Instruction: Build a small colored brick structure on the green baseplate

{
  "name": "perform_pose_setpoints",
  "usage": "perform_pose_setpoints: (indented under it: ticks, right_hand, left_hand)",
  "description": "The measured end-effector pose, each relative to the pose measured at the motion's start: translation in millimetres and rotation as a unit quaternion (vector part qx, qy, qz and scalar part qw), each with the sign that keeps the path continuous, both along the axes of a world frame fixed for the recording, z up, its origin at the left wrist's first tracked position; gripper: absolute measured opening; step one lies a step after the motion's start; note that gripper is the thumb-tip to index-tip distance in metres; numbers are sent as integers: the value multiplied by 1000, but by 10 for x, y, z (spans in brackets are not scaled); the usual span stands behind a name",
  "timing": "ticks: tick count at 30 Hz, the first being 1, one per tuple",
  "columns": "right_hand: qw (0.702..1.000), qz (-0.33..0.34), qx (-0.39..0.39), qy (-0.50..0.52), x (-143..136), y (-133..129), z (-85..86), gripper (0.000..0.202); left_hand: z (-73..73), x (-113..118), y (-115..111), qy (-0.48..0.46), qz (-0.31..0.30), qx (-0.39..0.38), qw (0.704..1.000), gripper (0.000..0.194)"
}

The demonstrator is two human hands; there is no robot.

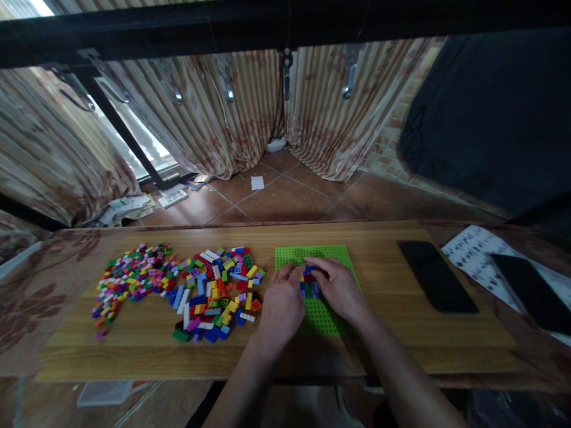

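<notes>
A green studded baseplate (323,318) lies on the wooden board in front of me. On it stands a small build of toy bricks (308,285), in blue, red and yellow, partly covered by my fingers. My left hand (283,300) is at the build's left side, its fingers curled and pressed against the bricks. From the right, my right hand (339,285) reaches in with bent fingers touching the top and right side of the same build. Whether a loose brick is between the fingertips is hidden.
Left of the baseplate lies a spread of larger bricks (218,294), and beyond it a heap of small bricks (134,270). A black phone (437,276) lies on the wooden board (379,339) at right. Farther right, a second dark device (535,291) rests on a printed sheet (475,244).
</notes>
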State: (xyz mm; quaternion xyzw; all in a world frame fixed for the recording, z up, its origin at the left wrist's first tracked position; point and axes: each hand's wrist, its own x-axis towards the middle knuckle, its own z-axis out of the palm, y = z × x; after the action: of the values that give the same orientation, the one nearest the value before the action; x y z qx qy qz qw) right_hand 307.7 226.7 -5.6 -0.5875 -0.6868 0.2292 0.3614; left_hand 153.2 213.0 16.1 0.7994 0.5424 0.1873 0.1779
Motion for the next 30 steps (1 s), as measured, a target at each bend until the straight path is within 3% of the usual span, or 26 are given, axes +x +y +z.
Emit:
perform_pose_setpoints:
  ticks: [15, 24, 30]
  right_hand:
    - [1000, 8, -4, -3, 8, 22, -14, 32]
    - [999, 28, -6, -35, -3, 27, 55, 35]
    - [1000, 22, -13, 2, 10, 6, 29, 38]
  left_hand:
    - [148, 246, -92, 206, 20, -25, 978, 48]
    - [164, 324, -72, 187, 37, -29, 981, 43]
    - [35, 200, -90, 108, 35, -5, 994, 44]
